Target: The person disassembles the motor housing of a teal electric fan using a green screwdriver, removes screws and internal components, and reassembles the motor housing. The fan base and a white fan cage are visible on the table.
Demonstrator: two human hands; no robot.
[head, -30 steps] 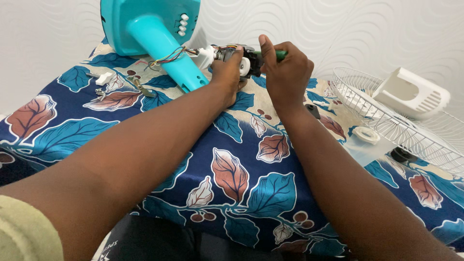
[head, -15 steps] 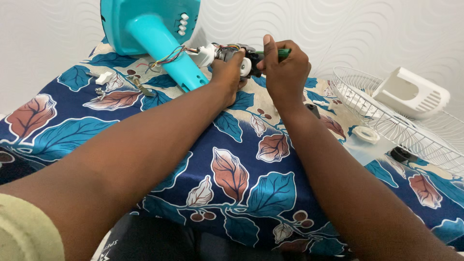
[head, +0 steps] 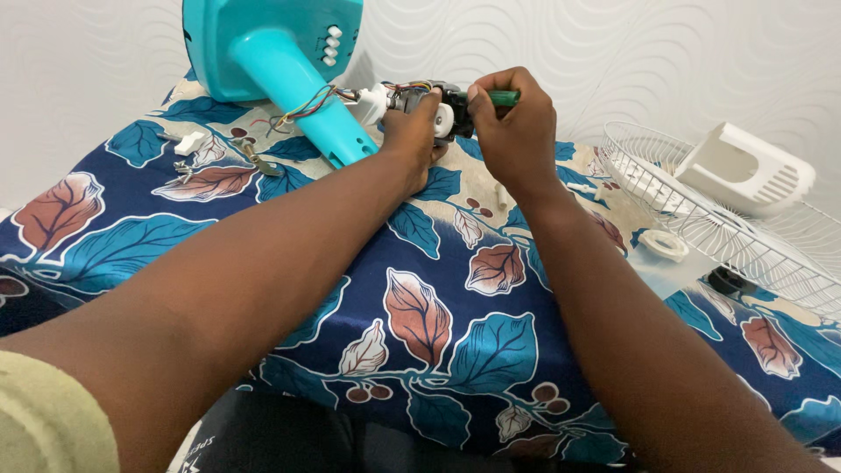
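A teal fan stand (head: 289, 61) lies tipped on a table covered with a blue leaf-print cloth (head: 420, 298). Coloured wires (head: 307, 105) run from its neck to a small dark fan motor (head: 429, 98) with white parts. My left hand (head: 412, 136) grips that motor from below. My right hand (head: 517, 131) is closed around a green-handled screwdriver (head: 501, 97), whose tip points into the motor. Both hands meet at the far middle of the table.
A white wire fan grille (head: 701, 219) lies at the right with a white plastic motor cover (head: 745, 166) on it. A white ring (head: 663, 244) lies beside the grille. Small screws and white bits (head: 201, 149) rest at the left. A patterned white wall stands behind.
None of note: both hands stay on the motor and screwdriver, with only a slight shift of the right hand.
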